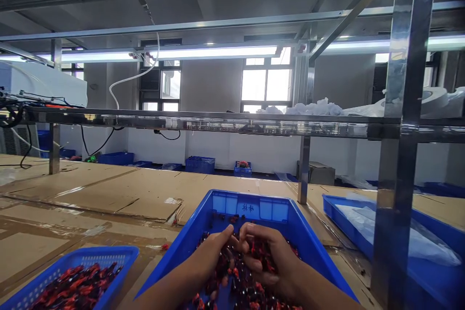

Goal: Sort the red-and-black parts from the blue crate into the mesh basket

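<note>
Both hands are close together over a deep blue bin (308, 225), which holds many small, glossy red-and-black pieces (250, 295). My left hand (215, 248) has its thumb raised and its fingers curled inward, almost meeting the other hand. My right hand (271, 252) bends its index finger toward the thumb, the remaining fingers curled below. Whatever is between the fingertips is too small and dark to make out. Loose pieces lie beneath and around both hands, and the forearms hide part of the bin's near side.
A shallower blue basket (127, 252) heaped with similar red-and-black pieces stands at the left. To the right, behind a metal post (390, 203), is a blue tray (330, 206) with white plastic bags (395, 237). A metal shelf rail (218, 121) crosses above the cardboard-covered table (127, 193).
</note>
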Motion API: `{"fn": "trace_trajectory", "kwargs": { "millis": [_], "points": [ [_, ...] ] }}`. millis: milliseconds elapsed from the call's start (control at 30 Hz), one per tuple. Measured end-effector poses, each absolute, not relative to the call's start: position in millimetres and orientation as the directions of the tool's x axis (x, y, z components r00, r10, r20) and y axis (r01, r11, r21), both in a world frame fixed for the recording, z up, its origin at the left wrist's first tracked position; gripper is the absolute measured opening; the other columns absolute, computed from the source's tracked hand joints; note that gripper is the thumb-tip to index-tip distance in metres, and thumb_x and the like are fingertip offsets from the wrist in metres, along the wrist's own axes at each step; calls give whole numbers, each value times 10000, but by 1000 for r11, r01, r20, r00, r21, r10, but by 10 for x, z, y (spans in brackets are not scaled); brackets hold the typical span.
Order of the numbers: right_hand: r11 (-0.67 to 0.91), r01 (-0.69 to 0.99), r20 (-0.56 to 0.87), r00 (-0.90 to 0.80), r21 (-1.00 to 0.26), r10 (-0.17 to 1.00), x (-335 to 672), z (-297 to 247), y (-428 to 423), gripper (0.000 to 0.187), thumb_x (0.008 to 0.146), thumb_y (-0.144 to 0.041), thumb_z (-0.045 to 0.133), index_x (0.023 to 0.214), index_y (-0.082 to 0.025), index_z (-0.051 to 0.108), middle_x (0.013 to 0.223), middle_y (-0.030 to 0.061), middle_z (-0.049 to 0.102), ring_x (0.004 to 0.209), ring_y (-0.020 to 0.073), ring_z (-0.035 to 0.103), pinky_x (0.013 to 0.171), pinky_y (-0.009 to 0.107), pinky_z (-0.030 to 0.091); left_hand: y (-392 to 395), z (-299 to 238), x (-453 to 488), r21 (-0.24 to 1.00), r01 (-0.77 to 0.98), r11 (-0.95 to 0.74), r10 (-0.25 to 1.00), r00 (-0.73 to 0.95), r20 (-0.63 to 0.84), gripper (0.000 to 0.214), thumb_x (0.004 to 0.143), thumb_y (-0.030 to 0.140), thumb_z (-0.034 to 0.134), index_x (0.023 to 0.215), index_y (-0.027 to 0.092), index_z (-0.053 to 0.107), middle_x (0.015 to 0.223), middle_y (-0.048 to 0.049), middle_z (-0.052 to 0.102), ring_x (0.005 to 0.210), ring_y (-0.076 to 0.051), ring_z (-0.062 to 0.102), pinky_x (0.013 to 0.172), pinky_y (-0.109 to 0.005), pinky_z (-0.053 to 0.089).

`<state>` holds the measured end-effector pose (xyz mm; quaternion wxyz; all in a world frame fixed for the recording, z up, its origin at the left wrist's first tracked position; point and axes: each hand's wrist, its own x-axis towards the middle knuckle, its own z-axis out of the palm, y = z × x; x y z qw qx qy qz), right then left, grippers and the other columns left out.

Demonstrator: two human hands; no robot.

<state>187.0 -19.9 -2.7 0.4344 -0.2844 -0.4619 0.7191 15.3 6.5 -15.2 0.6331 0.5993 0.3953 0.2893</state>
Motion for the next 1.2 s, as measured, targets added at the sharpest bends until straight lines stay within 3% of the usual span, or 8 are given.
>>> {"fn": "trace_trajectory", "kwargs": {
  "millis": [100, 200, 300, 367, 567, 1000, 1133, 1200],
  "points": [
    [-84, -209, 2, -380, -974, 925, 1828, -86, -177, 239, 783, -409, 660, 758, -179, 602, 573, -65, 485, 359, 44, 311, 325, 172, 136, 80, -135, 174, 986, 68, 153, 848, 503, -167, 670, 824, 778, 304, 957, 197, 611, 643, -10, 583, 383, -116, 479, 337, -167, 249],
    [178, 69, 155, -255, -982, 955, 1775, -165, -167, 166, 697, -302, 764, 737, -172, 670, 538, -56, 515, 451, 73, 404, 426, 191, 240, 105, -143, 187, 986, 65, 156, 861, 480, -168, 680, 822, 778, 301, 909, 180, 614, 584, -2, 567, 361, -111, 456, 342, -180, 278],
    [383, 452, 327, -199, -806, 924, 1732, -200, -193, 198, 657, -272, 785, 834, -210, 720, 597, -37, 587, 566, 127, 503, 524, 226, 307, 105, -168, 187, 988, 67, 136, 856, 495, -152, 686, 795, 796, 333, 858, 174, 614, 564, 5, 558, 356, -113, 451, 340, -190, 296],
    [385, 545, 339, -187, -745, 922, 1715, -201, -220, 198, 659, -273, 774, 843, -221, 719, 617, -25, 616, 587, 150, 534, 534, 237, 316, 90, -186, 188, 989, 52, 141, 847, 511, -147, 681, 782, 802, 354, 858, 177, 612, 583, 3, 565, 372, -113, 460, 331, -180, 280],
    [362, 595, 352, -138, -717, 926, 1704, -186, -228, 70, 737, -255, 661, 713, -205, 703, 616, -2, 637, 570, 149, 550, 512, 234, 324, 53, -165, 210, 982, 66, 178, 852, 489, -187, 631, 793, 768, 399, 941, 189, 603, 526, 26, 504, 373, -105, 437, 321, -148, 242],
    [476, 678, 515, -166, -559, 841, 1775, -22, -253, 126, 785, -213, 613, 899, -229, 666, 605, -23, 623, 565, 154, 567, 545, 256, 307, 9, -56, 204, 987, 78, 139, 867, 473, -159, 535, 835, 693, 429, 858, 181, 582, 649, 12, 558, 370, -84, 443, 314, -174, 308],
    [405, 598, 473, -49, -691, 879, 1775, -11, -259, 368, 752, -333, 716, 1093, -233, 619, 623, -34, 603, 576, 162, 556, 536, 254, 324, 50, -89, 205, 994, -36, 100, 850, 523, -66, 457, 793, 658, 557, 844, 207, 509, 644, 51, 524, 367, -67, 423, 315, -161, 304],
    [382, 537, 439, -24, -752, 898, 1770, 1, -257, 339, 741, -348, 731, 1047, -231, 644, 617, -39, 582, 576, 157, 540, 532, 249, 338, 62, -96, 204, 992, -95, 86, 834, 551, -20, 462, 781, 657, 584, 830, 210, 476, 639, 58, 516, 364, -58, 415, 321, -153, 289]
  ]
}}
